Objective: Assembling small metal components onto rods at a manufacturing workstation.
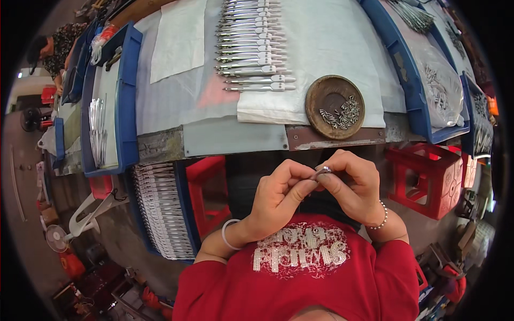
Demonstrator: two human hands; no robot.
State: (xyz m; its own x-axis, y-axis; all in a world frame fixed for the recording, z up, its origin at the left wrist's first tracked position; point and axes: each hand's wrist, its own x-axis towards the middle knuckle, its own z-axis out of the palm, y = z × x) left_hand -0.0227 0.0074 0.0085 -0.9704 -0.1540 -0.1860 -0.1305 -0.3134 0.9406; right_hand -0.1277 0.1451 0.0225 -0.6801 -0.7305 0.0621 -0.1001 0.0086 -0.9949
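Left hand (281,195) and right hand (354,184) pinch a metal part (324,170), bowl (314,109) of bits (342,115) near table edge (235,140), tool row (262,60) beyond.

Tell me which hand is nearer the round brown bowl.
Right. The right hand is below the bowl in the picture; the left hand is below and to its left.

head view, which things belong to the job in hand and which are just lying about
Likely job:
small shiny piece in left hand and right hand
wooden bowl
metal bits
slim metal instruments

Likely incidental:
red stools
white fan
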